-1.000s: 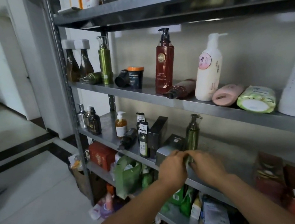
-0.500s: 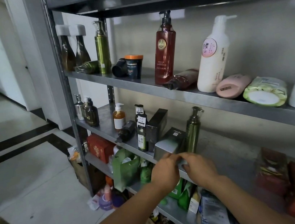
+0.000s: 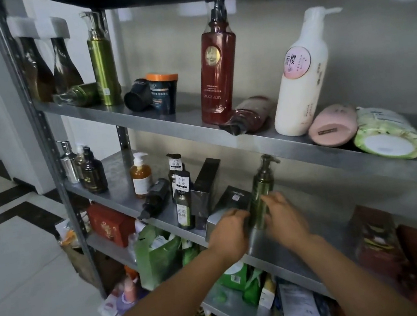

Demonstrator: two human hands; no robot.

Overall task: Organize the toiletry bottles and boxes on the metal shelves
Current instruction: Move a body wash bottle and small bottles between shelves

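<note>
I saw the green bottle [image 3: 262, 193] standing upright on the middle shelf [image 3: 118, 175], near its front edge. My left grip [image 3: 229, 231] clasped the bottle's lower left side and my right grip [image 3: 284, 220] its lower right, fingers curled round it, though blur softened them. A grey box [image 3: 230, 199] lay just left of the bottle, against the left grip.
</note>
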